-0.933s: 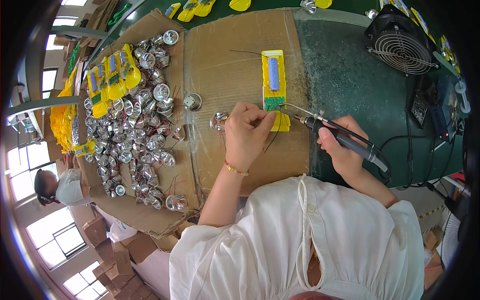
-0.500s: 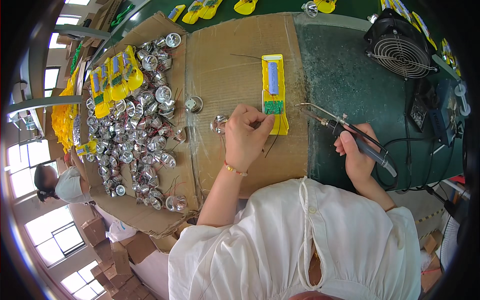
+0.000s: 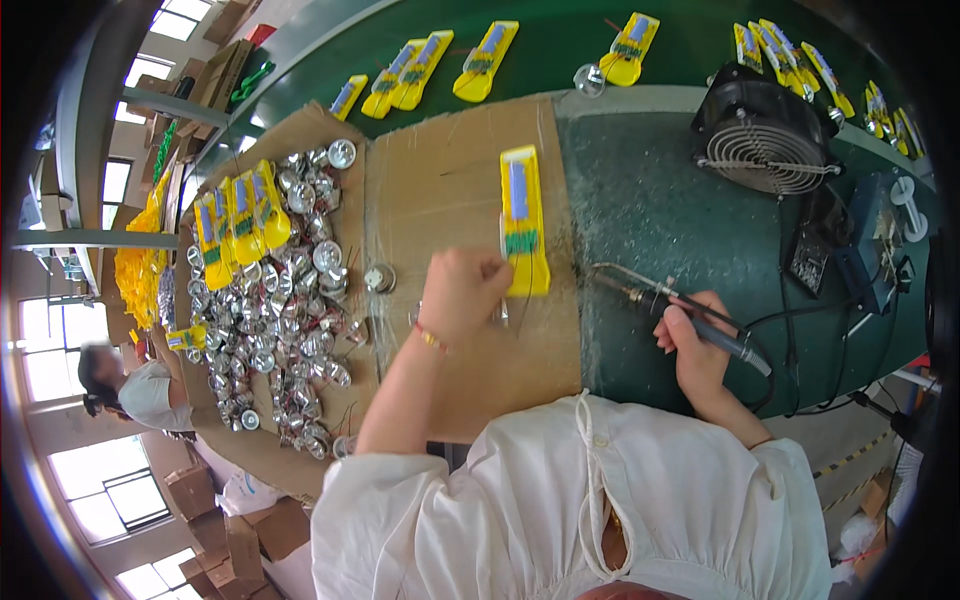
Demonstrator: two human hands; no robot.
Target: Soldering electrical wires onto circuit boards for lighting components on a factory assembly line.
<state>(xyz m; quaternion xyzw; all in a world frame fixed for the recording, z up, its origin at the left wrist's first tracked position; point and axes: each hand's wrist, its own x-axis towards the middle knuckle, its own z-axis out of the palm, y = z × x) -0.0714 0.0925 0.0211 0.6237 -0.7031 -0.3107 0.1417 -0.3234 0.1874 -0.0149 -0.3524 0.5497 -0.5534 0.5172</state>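
Note:
My left hand [image 3: 462, 292] rests on a cardboard sheet [image 3: 440, 190], fingers closed at the near end of a long yellow plastic piece [image 3: 523, 218] that carries a blue cell and a green circuit board. Thin wires and a small silver reflector sit under the hand. My right hand [image 3: 694, 345] grips a soldering iron [image 3: 668, 303] by its handle. Its tip points left, a little to the right of the yellow piece and apart from it.
A heap of silver reflector cups [image 3: 280, 300] and more yellow pieces [image 3: 237, 212] lie on cardboard at the left. A small black fan [image 3: 765, 140] and a soldering station [image 3: 872, 250] stand at the right. Finished yellow pieces [image 3: 430, 70] line the far green bench. Another person [image 3: 130, 385] sits far left.
My right hand has drawn the soldering iron away from the yellow piece, to the right. My left hand has stayed at the piece's near end.

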